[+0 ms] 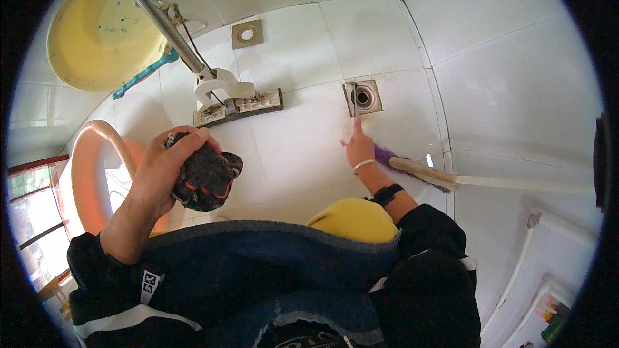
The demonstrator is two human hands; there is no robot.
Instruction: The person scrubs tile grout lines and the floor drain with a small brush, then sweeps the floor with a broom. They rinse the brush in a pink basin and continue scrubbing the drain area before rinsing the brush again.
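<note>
My left hand [162, 164] grips a bunched dark cloth [203, 179] with red-orange trim, held above the tiled floor. My right hand [360, 146] reaches down to a square metal floor drain [362, 98], its fingers on a thin rod-like tool [356, 99] whose far end lies over the left side of the open drain. The kind of tool cannot be told. A square drain cover [247, 34] with a round hole lies on the floor near the back wall.
A sponge mop head [239, 107] on a metal pole stands left of the drain. A yellow basin [109, 34] is at upper left, an orange tub [89, 179] at left. A broom with purple bristles [385, 155] lies behind my right wrist. White walls enclose the back and right.
</note>
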